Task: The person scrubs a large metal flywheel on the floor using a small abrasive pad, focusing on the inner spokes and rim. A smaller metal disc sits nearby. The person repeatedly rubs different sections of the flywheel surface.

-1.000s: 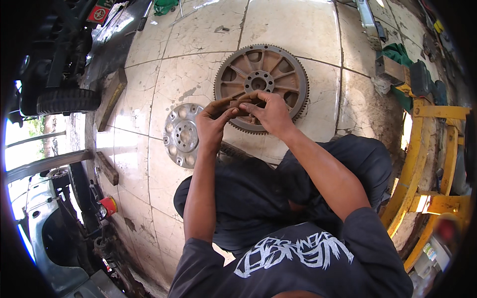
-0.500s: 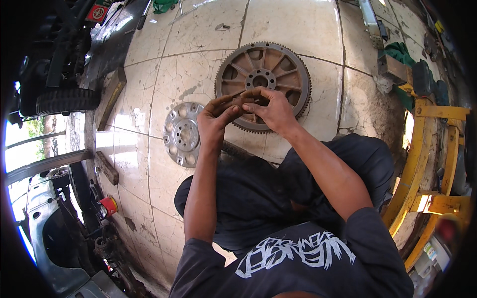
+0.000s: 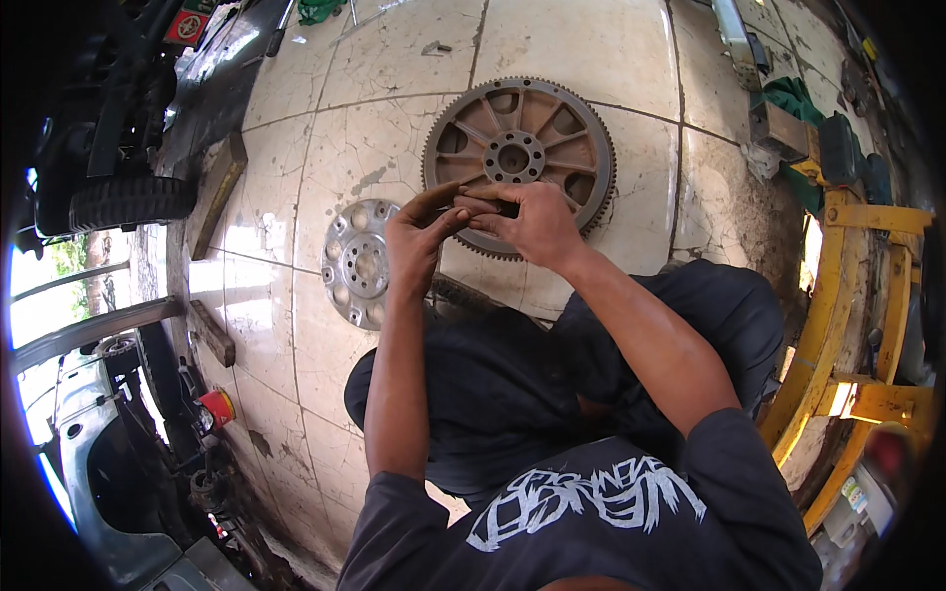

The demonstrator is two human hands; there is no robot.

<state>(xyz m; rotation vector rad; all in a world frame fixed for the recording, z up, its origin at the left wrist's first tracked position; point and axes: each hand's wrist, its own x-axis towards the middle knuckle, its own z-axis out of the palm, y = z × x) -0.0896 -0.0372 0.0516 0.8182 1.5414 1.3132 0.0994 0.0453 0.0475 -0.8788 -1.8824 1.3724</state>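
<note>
My left hand and my right hand meet fingertip to fingertip over the near part of a flywheel. Both have their fingers pinched together around something small and brownish, mostly hidden by the fingers; its kind does not show. Rust-brown and toothed all round, the flywheel lies flat on the tiles, with a ring of bolt holes at its hub. A thinner silver flexplate with round holes lies left of it, partly behind my left wrist.
Cracked cream tiles form the floor. Wooden blocks lie at the left, near a tyre and a red can. A yellow metal frame stands on the right, below a green cloth. My bent knees are close beneath my forearms.
My hands have shifted slightly apart and nearer to me, uncovering the flywheel's hub more. My right fingers now point more to the left. The flywheel and flexplate appear to lie as before.
</note>
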